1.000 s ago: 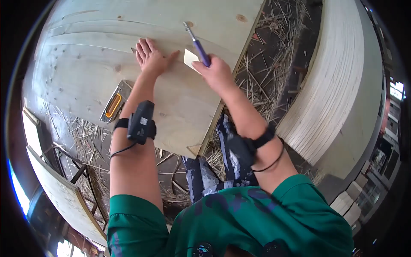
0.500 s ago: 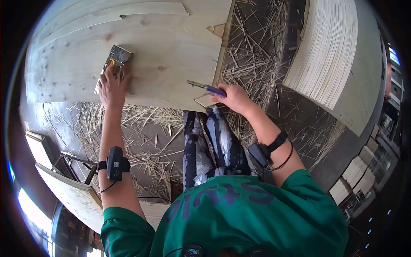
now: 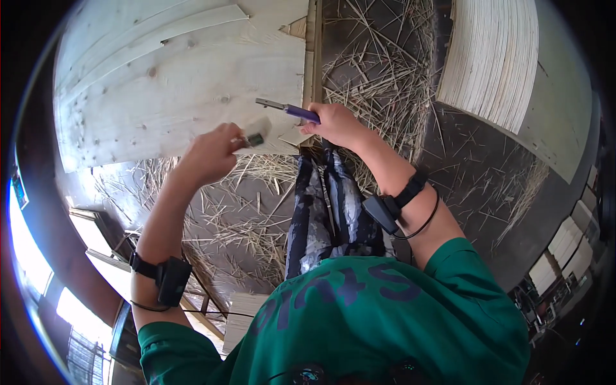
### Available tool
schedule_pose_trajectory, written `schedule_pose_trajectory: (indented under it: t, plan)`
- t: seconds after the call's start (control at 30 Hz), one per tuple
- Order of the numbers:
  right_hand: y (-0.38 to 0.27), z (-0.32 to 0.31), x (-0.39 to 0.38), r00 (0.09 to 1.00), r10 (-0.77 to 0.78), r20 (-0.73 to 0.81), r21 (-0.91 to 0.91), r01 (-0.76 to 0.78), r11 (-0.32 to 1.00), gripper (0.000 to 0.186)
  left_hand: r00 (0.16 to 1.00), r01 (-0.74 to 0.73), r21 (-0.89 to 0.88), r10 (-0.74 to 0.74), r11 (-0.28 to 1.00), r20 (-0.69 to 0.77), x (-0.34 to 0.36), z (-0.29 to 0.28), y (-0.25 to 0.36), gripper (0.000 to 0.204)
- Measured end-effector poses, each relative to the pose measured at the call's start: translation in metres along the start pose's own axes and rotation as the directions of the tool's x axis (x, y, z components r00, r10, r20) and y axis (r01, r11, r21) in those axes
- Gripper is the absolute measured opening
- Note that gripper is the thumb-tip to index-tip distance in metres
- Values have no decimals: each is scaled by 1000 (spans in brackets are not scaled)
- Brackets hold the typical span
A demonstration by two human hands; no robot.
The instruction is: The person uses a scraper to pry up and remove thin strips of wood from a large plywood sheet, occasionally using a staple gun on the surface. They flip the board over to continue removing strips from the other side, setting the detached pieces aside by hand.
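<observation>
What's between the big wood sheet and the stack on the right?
In the head view, loose, thin pale strips lie scattered on the dark floor there.

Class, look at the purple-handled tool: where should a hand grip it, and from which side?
Probably by the purple handle, coming from the right: it looks thicker than the metal end, which points left over the wooden board. The right hand grips it there.

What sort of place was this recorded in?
Probably a wood-panel workshop, perhaps for plywood: there is a broad pale wooden panel by the person's hands, a thick stack of thin wooden sheets at right, and wood slivers strewn over the floor.
</observation>
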State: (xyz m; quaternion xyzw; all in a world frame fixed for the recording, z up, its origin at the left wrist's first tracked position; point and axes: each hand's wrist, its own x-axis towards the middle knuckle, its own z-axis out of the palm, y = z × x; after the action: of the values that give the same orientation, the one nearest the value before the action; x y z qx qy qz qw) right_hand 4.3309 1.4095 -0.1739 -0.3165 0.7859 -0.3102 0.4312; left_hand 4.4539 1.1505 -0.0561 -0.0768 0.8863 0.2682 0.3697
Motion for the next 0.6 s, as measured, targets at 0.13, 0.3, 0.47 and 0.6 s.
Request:
schedule_pose_trajectory:
  t: [0.13, 0.3, 0.47, 0.6]
  plan:
    - [10, -2, -4, 1000, 13, 5, 1, -13, 1000, 39, 986, -35, 80, 21, 996, 163, 18, 20, 26, 23]
    - [17, -9, -5, 1000, 18, -14, -5, -18, 1000, 38, 977, -24, 125, -3, 992, 214, 37, 26, 39, 26]
    - [32, -27, 2, 998, 10, 60, 93, -15, 996, 37, 977, -64, 142, 33, 988, 210, 45, 23, 37, 32]
    - [33, -21, 9, 999, 0, 44, 75, -3, 997, 36, 979, -63, 130, 36, 989, 201, 55, 22, 29, 33]
